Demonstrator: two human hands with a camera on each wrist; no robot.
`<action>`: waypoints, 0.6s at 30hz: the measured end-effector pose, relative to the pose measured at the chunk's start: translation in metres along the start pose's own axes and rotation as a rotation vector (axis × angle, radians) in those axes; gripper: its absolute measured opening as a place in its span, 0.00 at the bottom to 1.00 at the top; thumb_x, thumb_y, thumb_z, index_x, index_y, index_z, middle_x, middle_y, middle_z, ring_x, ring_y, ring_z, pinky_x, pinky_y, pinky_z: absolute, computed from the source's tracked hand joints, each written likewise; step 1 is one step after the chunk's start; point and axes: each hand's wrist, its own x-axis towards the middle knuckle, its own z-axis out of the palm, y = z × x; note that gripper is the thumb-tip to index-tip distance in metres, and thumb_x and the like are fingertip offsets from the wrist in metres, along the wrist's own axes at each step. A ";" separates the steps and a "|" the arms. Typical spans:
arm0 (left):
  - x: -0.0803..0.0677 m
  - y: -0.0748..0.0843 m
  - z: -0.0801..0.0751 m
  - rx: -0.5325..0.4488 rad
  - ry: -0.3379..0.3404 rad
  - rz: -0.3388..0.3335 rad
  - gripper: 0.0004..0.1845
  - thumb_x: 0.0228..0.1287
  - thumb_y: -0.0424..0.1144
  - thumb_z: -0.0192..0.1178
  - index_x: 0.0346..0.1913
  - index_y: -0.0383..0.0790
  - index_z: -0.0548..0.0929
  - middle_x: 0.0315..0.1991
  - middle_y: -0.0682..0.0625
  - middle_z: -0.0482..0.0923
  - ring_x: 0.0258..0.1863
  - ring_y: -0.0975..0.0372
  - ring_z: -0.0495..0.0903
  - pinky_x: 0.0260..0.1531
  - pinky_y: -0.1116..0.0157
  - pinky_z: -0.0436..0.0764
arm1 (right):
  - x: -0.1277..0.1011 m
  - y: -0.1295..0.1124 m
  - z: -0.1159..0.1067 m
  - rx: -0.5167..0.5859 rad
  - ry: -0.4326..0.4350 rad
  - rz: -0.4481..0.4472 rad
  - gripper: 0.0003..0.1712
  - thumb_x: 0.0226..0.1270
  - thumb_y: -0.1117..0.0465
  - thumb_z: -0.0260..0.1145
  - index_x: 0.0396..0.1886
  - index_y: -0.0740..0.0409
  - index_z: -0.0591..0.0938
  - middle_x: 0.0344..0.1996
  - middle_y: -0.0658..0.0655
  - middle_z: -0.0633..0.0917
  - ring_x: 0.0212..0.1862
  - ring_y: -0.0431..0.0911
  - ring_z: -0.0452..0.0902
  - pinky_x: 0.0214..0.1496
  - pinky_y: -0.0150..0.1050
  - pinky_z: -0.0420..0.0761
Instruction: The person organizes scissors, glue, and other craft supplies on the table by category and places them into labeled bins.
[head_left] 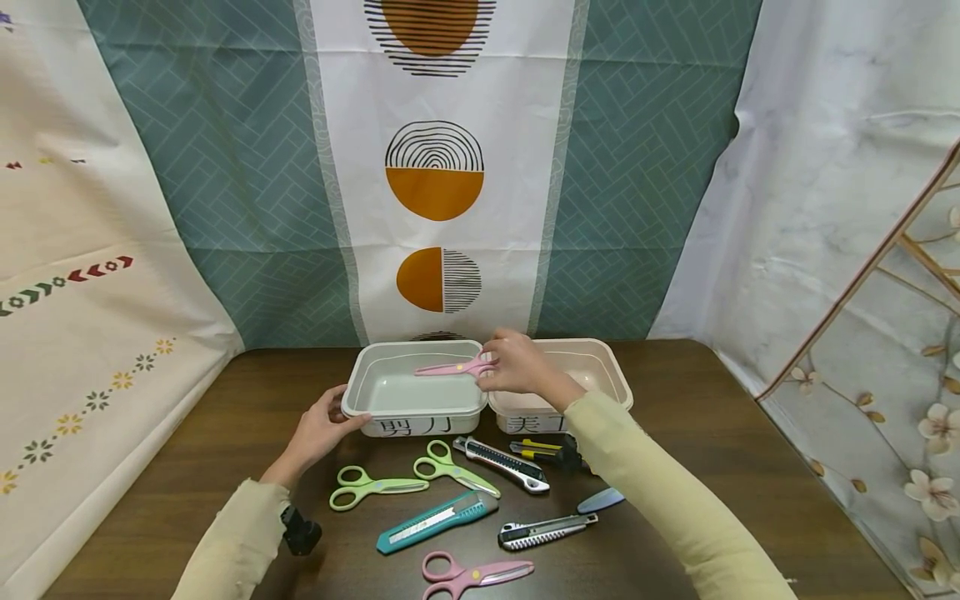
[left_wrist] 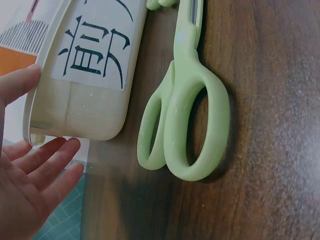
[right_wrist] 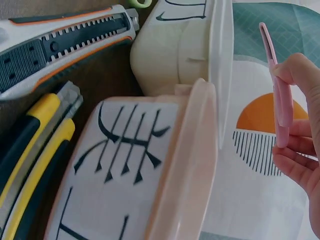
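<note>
Right hand (head_left: 517, 367), fingers curled round the handle end of pink scissors (head_left: 453, 367); blades pointing left, held above the open white bin (head_left: 360, 379), not touching its floor. Same scissors in the right wrist view (right_wrist: 276, 95), pinched edge-on between fingertips (right_wrist: 295, 70).

Left hand (head_left: 322, 429), fingers straight and relaxed, gripping nothing, resting against the left front corner of the white bin; palm and fingers (left_wrist: 47, 165) just beside the bin wall (left_wrist: 80, 107) in the left wrist view.

White bin and pink bin (head_left: 611, 371) side by side at the back of the brown desk (head_left: 750, 467), rims touching, each with a printed label on its front wall.

On the desk in front of the bins: two green scissors (head_left: 371, 486) (head_left: 450, 467), a grey-and-orange utility knife (head_left: 501, 464), a yellow-and-black utility knife (head_left: 543, 452), a teal utility knife (head_left: 438, 522), a silver utility knife (head_left: 546, 531), a second pair of pink scissors (head_left: 472, 575) nearest the front edge, and a pale blue handle (head_left: 600, 500) partly hidden by the right sleeve.

Patterned cloths hung behind the desk.
</note>
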 end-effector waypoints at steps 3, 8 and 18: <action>-0.001 -0.001 0.000 -0.004 -0.001 -0.003 0.38 0.56 0.45 0.64 0.64 0.31 0.59 0.51 0.33 0.73 0.45 0.49 0.77 0.40 0.57 0.77 | 0.001 -0.003 0.004 0.006 0.010 0.010 0.20 0.42 0.52 0.68 0.33 0.61 0.84 0.32 0.56 0.80 0.33 0.44 0.73 0.34 0.36 0.73; -0.002 0.000 0.000 -0.011 -0.004 0.007 0.38 0.57 0.45 0.63 0.64 0.30 0.58 0.52 0.32 0.72 0.46 0.47 0.76 0.41 0.56 0.77 | 0.002 -0.005 0.012 -0.002 0.033 0.028 0.22 0.42 0.51 0.69 0.35 0.62 0.84 0.35 0.57 0.80 0.37 0.47 0.74 0.40 0.38 0.74; -0.002 -0.003 0.001 -0.019 0.000 0.011 0.38 0.57 0.46 0.63 0.64 0.31 0.59 0.52 0.33 0.72 0.46 0.48 0.76 0.41 0.56 0.76 | 0.001 -0.006 0.029 -0.042 0.083 -0.012 0.20 0.43 0.49 0.71 0.31 0.59 0.84 0.34 0.56 0.82 0.38 0.47 0.75 0.39 0.38 0.74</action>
